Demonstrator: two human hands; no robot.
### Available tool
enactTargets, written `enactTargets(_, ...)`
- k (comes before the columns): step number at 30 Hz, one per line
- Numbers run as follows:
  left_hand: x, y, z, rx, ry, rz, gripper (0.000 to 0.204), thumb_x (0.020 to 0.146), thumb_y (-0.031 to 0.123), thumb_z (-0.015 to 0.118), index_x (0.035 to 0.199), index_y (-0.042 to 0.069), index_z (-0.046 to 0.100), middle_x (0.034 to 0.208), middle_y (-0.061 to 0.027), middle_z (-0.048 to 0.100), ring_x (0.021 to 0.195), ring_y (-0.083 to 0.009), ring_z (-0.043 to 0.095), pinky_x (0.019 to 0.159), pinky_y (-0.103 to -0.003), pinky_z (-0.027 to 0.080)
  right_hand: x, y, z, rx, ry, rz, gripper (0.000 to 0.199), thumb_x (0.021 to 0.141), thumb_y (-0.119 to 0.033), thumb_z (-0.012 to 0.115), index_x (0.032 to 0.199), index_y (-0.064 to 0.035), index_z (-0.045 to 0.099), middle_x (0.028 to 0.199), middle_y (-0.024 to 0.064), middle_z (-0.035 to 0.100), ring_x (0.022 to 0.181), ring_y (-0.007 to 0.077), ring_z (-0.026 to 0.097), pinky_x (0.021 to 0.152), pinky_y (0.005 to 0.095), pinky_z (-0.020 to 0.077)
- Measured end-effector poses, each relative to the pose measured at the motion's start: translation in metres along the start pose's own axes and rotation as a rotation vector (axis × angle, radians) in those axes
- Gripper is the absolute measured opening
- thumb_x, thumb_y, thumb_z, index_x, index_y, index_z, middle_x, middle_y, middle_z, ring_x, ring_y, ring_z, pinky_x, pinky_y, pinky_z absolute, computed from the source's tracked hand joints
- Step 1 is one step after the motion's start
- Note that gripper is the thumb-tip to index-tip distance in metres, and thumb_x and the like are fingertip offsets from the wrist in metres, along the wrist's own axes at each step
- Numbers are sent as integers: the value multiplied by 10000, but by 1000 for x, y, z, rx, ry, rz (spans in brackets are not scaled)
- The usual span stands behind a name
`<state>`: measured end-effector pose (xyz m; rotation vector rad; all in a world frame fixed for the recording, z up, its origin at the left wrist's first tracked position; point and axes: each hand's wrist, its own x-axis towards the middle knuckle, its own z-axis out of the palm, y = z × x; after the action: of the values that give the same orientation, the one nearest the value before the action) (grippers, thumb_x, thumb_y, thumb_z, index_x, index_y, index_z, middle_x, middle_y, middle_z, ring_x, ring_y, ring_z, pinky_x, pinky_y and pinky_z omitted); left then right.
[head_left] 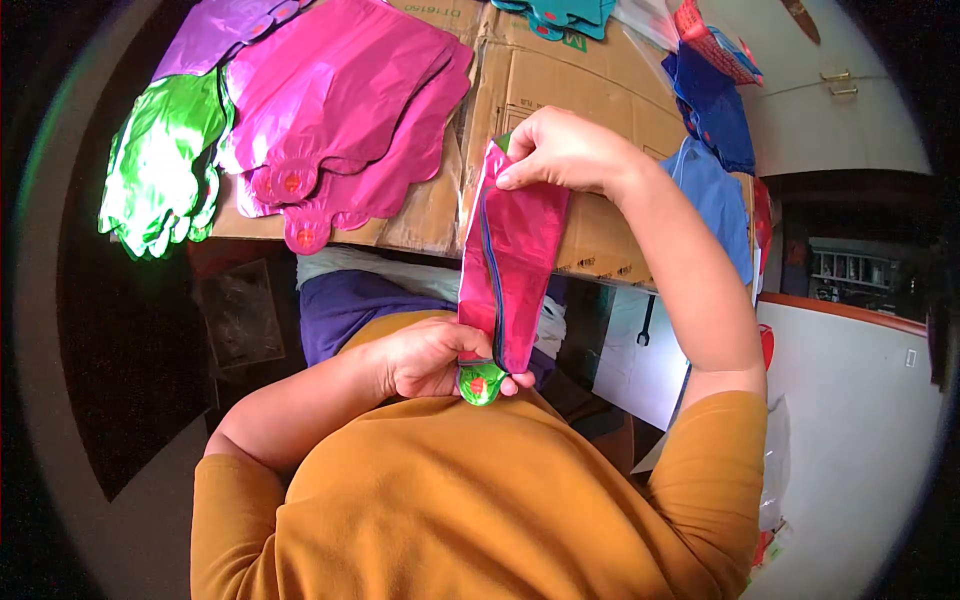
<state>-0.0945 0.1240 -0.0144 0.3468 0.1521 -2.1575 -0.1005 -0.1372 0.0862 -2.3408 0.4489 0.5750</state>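
A folded pink foil balloon (525, 270) hangs upright in front of my chest, stretched between both hands. A dark line runs down its length. My left hand (430, 358) pinches its lower end, where a shiny green rounded tab (480, 384) with a red mark sticks out below the fingers. Above the cardboard's front edge, my right hand (570, 152) grips the top end between thumb and fingers. A bit of green shows beside the right fingers. What lies inside the folds is hidden.
Flat cardboard (590, 110) covers the table. On its left lie pink foil balloons (340, 80), green ones (165, 150) and purple ones (205, 35). Teal pieces (560, 12) are at the far edge; dark blue (712, 105) and light blue ones (710, 200) sit at the right.
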Motion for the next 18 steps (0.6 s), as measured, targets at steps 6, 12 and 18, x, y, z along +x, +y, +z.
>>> enactTargets(6, -4, -5, -2, 69, 80, -2, 406, 887, 4, 618, 1289, 11, 555, 1059, -162, 700, 957, -259, 695, 903, -378, 558, -1, 9, 9, 104, 69, 33, 235, 747, -189, 823, 736, -17, 664, 670, 8, 628, 642, 93, 550, 581, 296, 429)
enactTargets(12, -4, -8, -3, 76, 96, 59, 174, 926, -4, 626, 1098, -24, 617, 993, -138, 688, 930, -262, 698, 877, -393, 577, -3, 11, 4, 23, 81, 31, 215, 747, -177, 810, 726, -26, 658, 656, -3, 614, 622, 79, 535, 557, 289, 419)
enactTargets(18, -8, -11, 0, 76, 133, 90, 248, 885, -39, 626, 1126, 22, 615, 946, -133, 690, 902, -271, 694, 880, -419, 570, -2, 12, 8, 105, 88, 18, 192, 764, -182, 785, 754, -25, 675, 661, -2, 599, 636, 81, 524, 581, 282, 421)
